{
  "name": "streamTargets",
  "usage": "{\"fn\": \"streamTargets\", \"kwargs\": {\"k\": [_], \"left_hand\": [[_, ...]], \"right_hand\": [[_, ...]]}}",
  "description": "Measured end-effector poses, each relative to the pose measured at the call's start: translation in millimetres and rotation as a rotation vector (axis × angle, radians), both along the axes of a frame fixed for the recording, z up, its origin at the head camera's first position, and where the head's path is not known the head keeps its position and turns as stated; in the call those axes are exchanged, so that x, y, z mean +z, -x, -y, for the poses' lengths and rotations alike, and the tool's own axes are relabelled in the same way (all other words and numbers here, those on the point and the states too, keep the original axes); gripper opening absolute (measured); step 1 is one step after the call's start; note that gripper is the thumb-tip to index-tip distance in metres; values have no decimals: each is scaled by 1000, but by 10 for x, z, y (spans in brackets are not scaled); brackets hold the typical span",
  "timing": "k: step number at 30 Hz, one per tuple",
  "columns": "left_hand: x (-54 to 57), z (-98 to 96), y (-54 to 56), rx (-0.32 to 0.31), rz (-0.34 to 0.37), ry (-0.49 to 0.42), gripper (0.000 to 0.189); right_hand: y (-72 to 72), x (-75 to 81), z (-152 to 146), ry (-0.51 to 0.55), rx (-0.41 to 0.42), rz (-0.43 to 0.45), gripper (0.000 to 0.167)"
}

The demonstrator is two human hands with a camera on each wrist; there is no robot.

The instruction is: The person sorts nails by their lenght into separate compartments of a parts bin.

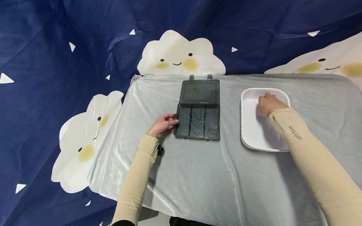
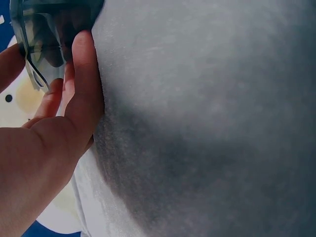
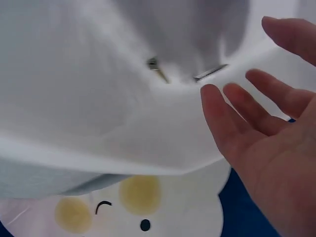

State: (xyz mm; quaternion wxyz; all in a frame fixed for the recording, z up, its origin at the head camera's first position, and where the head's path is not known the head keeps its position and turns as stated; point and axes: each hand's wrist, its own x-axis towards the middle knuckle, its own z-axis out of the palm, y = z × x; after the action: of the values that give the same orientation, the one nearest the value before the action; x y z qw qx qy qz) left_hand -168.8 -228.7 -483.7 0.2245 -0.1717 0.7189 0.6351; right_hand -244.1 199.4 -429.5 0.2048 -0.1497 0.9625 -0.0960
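Observation:
A dark translucent plastic case point(image 1: 183, 122) lies with its lid point(image 1: 200, 91) folded back on the grey cloth. Dividers split it into compartments; the left one is bare, while several screws point(image 1: 200, 121) lie in the middle and right ones. My left hand point(image 1: 163, 124) holds the case's left side between thumb and fingers. Inside the white tray point(image 1: 255, 133) on the right is my right hand point(image 1: 268, 105). The right wrist view shows its fingers point(image 3: 217, 116) spread and slightly bent, with nothing between them. Close by them lie a brass-coloured screw point(image 3: 159, 71) and a silvery screw point(image 3: 211, 73).
Grey velvety cloth point(image 1: 195, 175) covers the table, wrinkled at its left side. Dark blue fabric with smiling clouds point(image 1: 181, 53) hangs behind and to the left. The tray's raised rim point(image 1: 242, 116) stands right of the case, with a strip of cloth between them.

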Motion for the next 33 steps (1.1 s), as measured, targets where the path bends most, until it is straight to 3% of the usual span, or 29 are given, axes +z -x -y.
{"fn": "streamTargets", "kwargs": {"k": [5,13,23,33], "left_hand": [[1,-7,-1,-6,-8,-1,53],[-4,-13,-5,-1,-7,-7,53],[6,-7,-4,5,3,-13,53],[11,-4,-2,7,2,-12,52]], "right_hand": [[17,-79,-77,11,-57,25,51],[52,-139,-109,12,-41,28,47],[66,-205,-99,-26,8,-66,30],[41,-209,-42,-1,-59,-46,24]]}}
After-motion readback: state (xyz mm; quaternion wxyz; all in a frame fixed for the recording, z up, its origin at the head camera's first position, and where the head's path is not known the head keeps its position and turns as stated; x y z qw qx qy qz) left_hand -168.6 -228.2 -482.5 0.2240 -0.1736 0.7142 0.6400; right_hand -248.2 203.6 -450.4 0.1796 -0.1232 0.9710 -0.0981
